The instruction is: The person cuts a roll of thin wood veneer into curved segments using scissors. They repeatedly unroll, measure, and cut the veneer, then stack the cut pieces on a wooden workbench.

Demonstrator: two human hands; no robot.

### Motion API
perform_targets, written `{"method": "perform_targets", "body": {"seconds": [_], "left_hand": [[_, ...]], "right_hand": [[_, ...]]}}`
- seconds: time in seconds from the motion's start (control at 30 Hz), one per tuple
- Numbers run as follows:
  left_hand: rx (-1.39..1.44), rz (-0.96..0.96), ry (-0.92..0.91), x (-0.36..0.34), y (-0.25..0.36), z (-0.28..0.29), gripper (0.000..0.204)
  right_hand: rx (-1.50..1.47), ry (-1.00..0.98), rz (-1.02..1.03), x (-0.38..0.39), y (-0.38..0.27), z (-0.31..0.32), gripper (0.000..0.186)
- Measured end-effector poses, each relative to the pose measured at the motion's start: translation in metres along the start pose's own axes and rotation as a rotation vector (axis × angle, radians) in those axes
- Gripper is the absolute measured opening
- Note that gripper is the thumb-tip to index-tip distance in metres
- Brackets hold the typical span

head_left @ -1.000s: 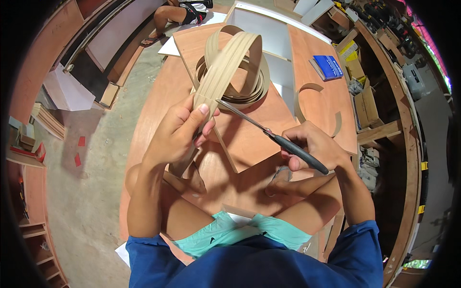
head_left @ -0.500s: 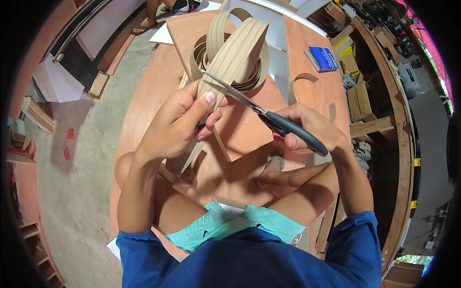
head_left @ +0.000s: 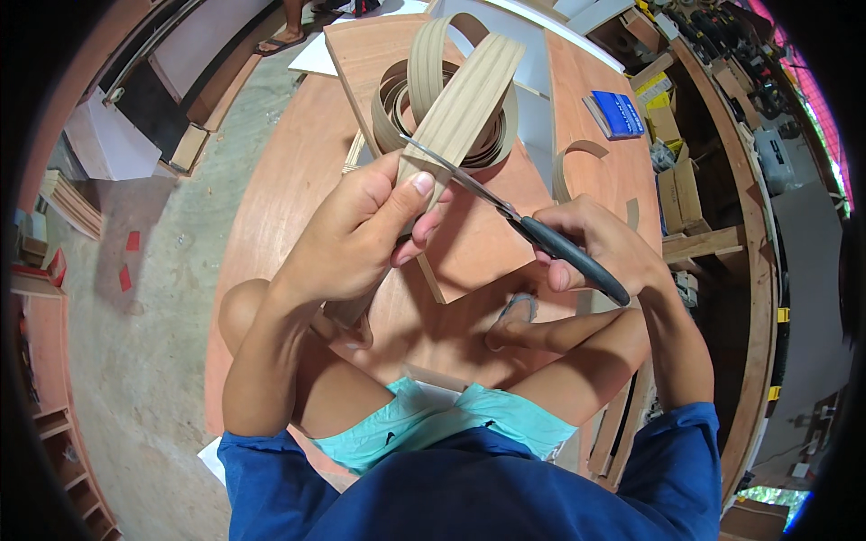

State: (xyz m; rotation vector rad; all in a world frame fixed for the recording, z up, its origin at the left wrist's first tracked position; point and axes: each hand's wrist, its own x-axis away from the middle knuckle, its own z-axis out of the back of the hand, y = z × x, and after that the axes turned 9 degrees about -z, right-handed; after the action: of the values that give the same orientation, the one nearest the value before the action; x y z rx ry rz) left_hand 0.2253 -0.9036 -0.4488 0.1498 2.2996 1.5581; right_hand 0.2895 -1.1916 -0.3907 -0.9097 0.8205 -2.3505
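My left hand (head_left: 361, 225) pinches a wood-grain edge banding strip (head_left: 465, 99) between thumb and fingers. The strip rises from my grip and bends over at the top toward a loose coil of banding (head_left: 392, 104) behind it. Its lower end hangs below my left hand, near my foot. My right hand (head_left: 600, 243) is closed round the black handles of a pair of scissors (head_left: 577, 257). The scissors' blades lie across the strip just above my left thumb, with the tip past its left edge. Whether the blades have cut into it I cannot tell.
Under the coil lies a wooden board (head_left: 487, 252) on a larger plywood sheet (head_left: 280, 180). A blue packet (head_left: 615, 114) and a curled banding offcut (head_left: 577, 153) lie to the right. Shelves with boxes (head_left: 681, 194) line the right side. Another person's foot (head_left: 281, 42) shows at the far left.
Both hands, the strip and the scissors appear slightly further right in the picture, as does the coil. The blades remain across the strip. The other person's leg now looks more upright.
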Motion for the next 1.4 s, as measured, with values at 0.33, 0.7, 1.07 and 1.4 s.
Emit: {"method": "perform_targets", "body": {"seconds": [0.33,0.7,1.07,1.4], "left_hand": [[0.031,0.024,0.006,0.0,-0.002,-0.003,0.03],[0.061,0.022,-0.005,-0.002,-0.008,-0.002,0.029],[0.082,0.043,0.006,-0.001,-0.007,-0.004,0.03],[0.029,0.004,-0.003,0.003,-0.005,-0.008,0.03]], "right_hand": [[0.118,0.031,-0.015,0.007,-0.02,0.005,0.051],[0.146,0.038,-0.038,0.008,-0.018,0.006,0.051],[0.228,0.082,0.03,0.008,-0.015,0.008,0.053],[0.279,0.121,0.106,0.014,-0.022,0.008,0.055]]}}
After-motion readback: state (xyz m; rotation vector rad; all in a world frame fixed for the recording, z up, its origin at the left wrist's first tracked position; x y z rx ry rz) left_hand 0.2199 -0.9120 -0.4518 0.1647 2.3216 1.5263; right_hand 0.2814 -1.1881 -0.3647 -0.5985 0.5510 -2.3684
